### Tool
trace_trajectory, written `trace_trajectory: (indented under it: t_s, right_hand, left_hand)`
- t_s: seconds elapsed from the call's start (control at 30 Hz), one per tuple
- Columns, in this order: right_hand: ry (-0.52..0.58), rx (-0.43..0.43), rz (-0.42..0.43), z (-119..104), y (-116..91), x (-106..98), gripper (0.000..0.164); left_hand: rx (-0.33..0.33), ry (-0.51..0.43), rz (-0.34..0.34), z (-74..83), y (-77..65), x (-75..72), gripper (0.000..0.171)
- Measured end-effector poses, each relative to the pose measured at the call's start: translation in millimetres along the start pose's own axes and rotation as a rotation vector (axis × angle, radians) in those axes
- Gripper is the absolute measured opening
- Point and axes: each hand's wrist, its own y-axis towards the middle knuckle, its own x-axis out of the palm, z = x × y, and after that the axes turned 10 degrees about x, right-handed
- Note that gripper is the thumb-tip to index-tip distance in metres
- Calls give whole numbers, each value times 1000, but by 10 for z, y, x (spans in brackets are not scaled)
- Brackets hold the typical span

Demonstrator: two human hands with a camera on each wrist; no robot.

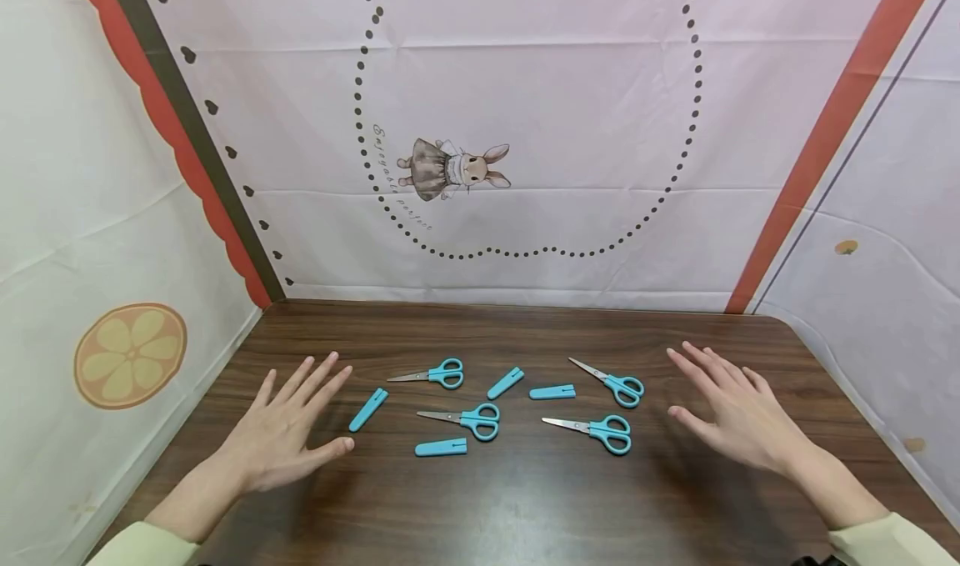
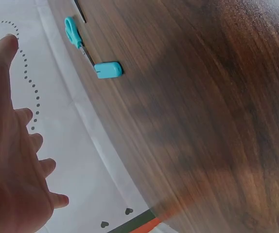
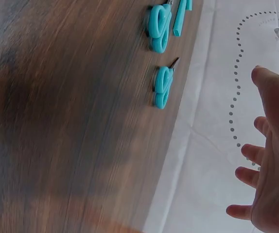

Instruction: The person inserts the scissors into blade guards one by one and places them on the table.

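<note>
Hovering palms-down, splayed, L hand [image 1: 279,434] & R hand [image 1: 741,416] flank 4 prs. scissors [image 1: 470,418].

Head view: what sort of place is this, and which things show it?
Probably a screened-off tabletop work area: a wood-grain table, printed white cloth behind it and at both sides, and four blue scissors laid out with four blue covers.

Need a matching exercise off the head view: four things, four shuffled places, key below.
Things:
1. Bare left hand
2. Bare right hand
3. Four turquoise-handled metal scissors
4. Sideways rabbit print

Places:
A. Lying on the brown wood-grain table
B. Right of all the scissors
C. On the white cloth behind the table
D. Left of all the scissors

Pairs: 1-D, 2-B, 3-A, 4-C
</note>
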Motion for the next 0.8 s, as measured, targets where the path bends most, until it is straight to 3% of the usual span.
trace_trajectory:
  t_s: [0.8]
  right_hand:
    - [91, -76, -2, -147, 107, 123, 71]
  left_hand:
    - [49, -1, 118, -28, 40, 83, 83]
